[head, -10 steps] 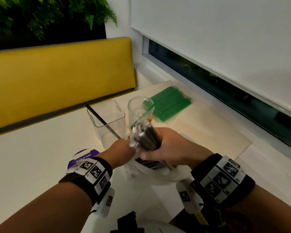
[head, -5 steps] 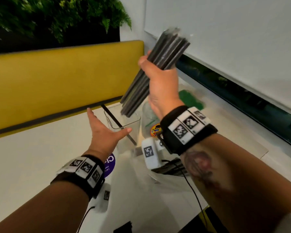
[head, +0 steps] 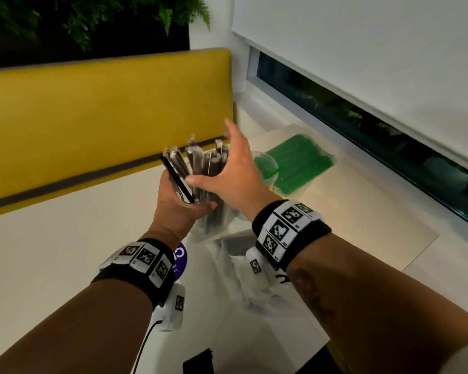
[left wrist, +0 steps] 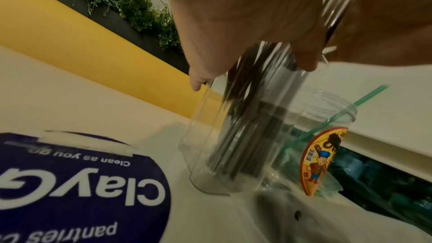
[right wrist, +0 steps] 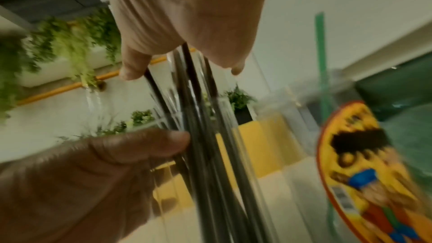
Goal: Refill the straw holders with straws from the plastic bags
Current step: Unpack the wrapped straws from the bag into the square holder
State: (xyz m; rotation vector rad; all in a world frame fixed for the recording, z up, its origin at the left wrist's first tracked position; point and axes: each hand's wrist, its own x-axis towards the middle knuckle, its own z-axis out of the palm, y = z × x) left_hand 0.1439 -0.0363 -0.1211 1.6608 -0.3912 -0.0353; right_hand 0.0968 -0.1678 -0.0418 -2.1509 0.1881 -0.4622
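Note:
A bundle of black straws [head: 200, 163] stands fanned out in the clear square holder [left wrist: 210, 145] on the white table. My left hand [head: 179, 203] grips the holder's upper part from the left, with its thumb [right wrist: 149, 147] against the straws [right wrist: 201, 136]. Spread open, my right hand [head: 227, 163] hovers at the straw tops and holds nothing. A round clear jar [left wrist: 327, 123] with a cartoon label and one green straw [left wrist: 339, 115] stands just right of the holder. The opened plastic bag [head: 243, 255] with more black straws lies under my right wrist.
A sealed bag of green straws [head: 297, 163] lies at the back right by the window sill. A purple round sticker [left wrist: 70, 173] is on the table to the left of the holder. A yellow bench back [head: 106, 117] runs behind the table.
My right hand brought the raised black straws down into the square holder and let go, its fingers now spread. My left hand, open before, now grips the holder.

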